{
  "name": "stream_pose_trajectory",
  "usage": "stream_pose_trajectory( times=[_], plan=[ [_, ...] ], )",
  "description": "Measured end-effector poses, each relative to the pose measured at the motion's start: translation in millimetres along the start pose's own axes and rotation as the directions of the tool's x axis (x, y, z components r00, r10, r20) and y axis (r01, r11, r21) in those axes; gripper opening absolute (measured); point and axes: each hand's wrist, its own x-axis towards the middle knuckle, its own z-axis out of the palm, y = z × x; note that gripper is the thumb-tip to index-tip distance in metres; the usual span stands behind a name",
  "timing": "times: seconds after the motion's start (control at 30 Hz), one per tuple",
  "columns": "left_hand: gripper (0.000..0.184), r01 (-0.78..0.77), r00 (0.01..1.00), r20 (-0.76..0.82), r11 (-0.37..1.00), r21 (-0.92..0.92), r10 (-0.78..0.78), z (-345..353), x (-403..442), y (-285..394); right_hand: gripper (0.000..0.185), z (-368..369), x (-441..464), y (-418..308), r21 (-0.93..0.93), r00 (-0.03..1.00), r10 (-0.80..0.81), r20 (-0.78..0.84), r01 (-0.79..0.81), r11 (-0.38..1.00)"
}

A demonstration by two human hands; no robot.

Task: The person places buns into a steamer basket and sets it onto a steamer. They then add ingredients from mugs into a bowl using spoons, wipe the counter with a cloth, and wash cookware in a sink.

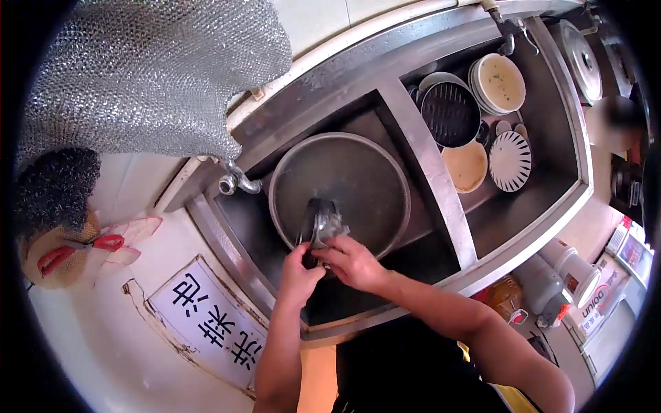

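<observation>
Both my hands are over the near rim of a large round metal basin (278, 165), which stands in the left sink compartment with cloudy water in it. My left hand (301, 277) is closed on the lower end of a dark, shiny object (322, 212) whose kind I cannot make out. Its far end reaches over the water. Fingers of my right hand (354, 265) are bent against the same object from the right, where a silvery, glinting part shows. What lies between the fingers is partly hidden.
Stacked bowls (501, 82), a black ridged pan (451, 115), a tan bowl (465, 167) and a striped plate (511, 162) occupy the right sink compartment. A faucet (237, 180) juts in at left. Silvery mesh (158, 76) hangs above. Bottles (540, 286) stand at right.
</observation>
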Motion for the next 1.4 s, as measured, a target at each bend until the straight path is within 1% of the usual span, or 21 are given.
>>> stream_pose_trajectory(
  times=[0.07,0.13,0.2,0.3,0.4,0.43,0.5,0.6,0.63,0.67,0.73,0.77,0.8,0.87,1.03,1.1,1.13,1.17,1.2,1.33,1.4],
  plan=[
    [0.04,0.066,0.998,0.014,0.998,-0.012,-0.065,-7,-2,-5,0.034,4,13,23,-0.054,0.995,-0.028,-0.095,0.023,0.998],
    [0.04,0.026,1.0,0.018,1.0,0.015,-0.026,-5,-7,-11,0.028,-21,54,33,0.004,0.951,0.265,-0.159,-0.267,0.964],
    [0.04,-0.047,0.998,0.034,0.998,0.043,0.046,-3,-1,-13,0.027,-24,54,37,-0.055,0.97,0.189,-0.155,-0.2,0.978],
    [0.04,-0.006,1.0,-0.014,0.997,-0.071,0.005,6,2,-21,0.034,-19,18,-13,-0.029,0.979,0.01,0.203,-0.004,1.0],
    [0.037,-0.049,0.998,0.034,0.999,0.006,0.049,10,-3,-8,0.028,-11,28,32,-0.066,0.995,0.082,-0.064,-0.086,0.994],
    [0.036,-0.106,0.994,0.033,0.987,0.123,0.103,9,-7,-6,0.026,-14,40,62,0.006,0.946,0.312,-0.093,-0.313,0.95],
    [0.035,-0.202,0.978,0.108,0.948,0.246,0.18,6,-8,-22,0.034,-25,51,109,-0.007,0.841,0.535,0.084,-0.537,0.844],
    [0.032,-0.216,0.976,0.031,0.947,0.237,0.215,15,-2,-43,0.041,-16,30,139,-0.18,0.89,0.428,-0.156,-0.452,0.874],
    [0.047,-0.464,0.846,0.024,0.712,0.527,0.533,17,1,-57,0.041,-7,24,149,-0.183,0.891,0.428,-0.15,-0.451,0.874],
    [0.047,-0.466,0.845,0.024,0.713,0.524,0.534,23,5,-67,0.043,0,19,156,-0.171,0.877,0.432,-0.213,-0.468,0.867],
    [0.067,-0.207,0.917,-0.301,0.958,0.199,0.26,38,13,-87,0.046,-1,16,155,-0.161,0.861,0.428,-0.276,-0.48,0.862],
    [0.074,0.017,0.981,-0.168,0.903,-0.429,-0.099,40,15,-107,0.047,-10,17,139,-0.066,0.834,0.504,-0.223,-0.529,0.846],
    [0.074,0.018,0.98,-0.17,0.903,-0.428,-0.1,37,15,-104,0.048,-15,17,127,0.028,0.803,0.573,-0.162,-0.577,0.817],
    [0.064,0.265,0.949,0.123,0.527,-0.807,-0.289,32,16,-98,0.046,-21,3,116,-0.007,0.847,0.526,-0.081,-0.528,0.849],
    [0.036,0.386,0.872,0.04,0.634,-0.67,-0.488,26,30,-141,0.046,-41,-5,122,-0.216,0.895,0.42,0.15,-0.384,0.898],
    [0.039,-0.05,0.917,-0.376,0.899,-0.436,-0.132,34,26,-132,0.05,-46,16,115,0.086,0.776,0.631,0.008,-0.629,0.772],
    [0.039,-0.037,0.914,-0.38,0.902,-0.43,-0.143,34,16,-129,0.05,-38,18,119,0.095,0.77,0.637,0.02,-0.636,0.766],
    [0.046,-0.125,0.872,-0.481,0.991,-0.038,0.091,33,7,-111,0.05,-27,20,127,0.199,0.783,0.621,0.032,-0.614,0.764],
    [0.052,-0.187,0.806,-0.475,0.913,0.362,0.353,35,5,-97,0.049,-19,24,136,0.296,0.802,0.596,0.031,-0.577,0.761],
    [0.059,-0.233,0.784,-0.44,0.865,0.445,0.438,45,9,-76,0.04,12,23,137,0.289,0.781,0.619,0.086,-0.614,0.735],
    [0.066,-0.261,0.754,-0.422,0.819,0.511,0.503,42,13,-62,0.034,3,17,101,0.098,0.932,0.348,-0.102,-0.338,0.936]
  ],
)
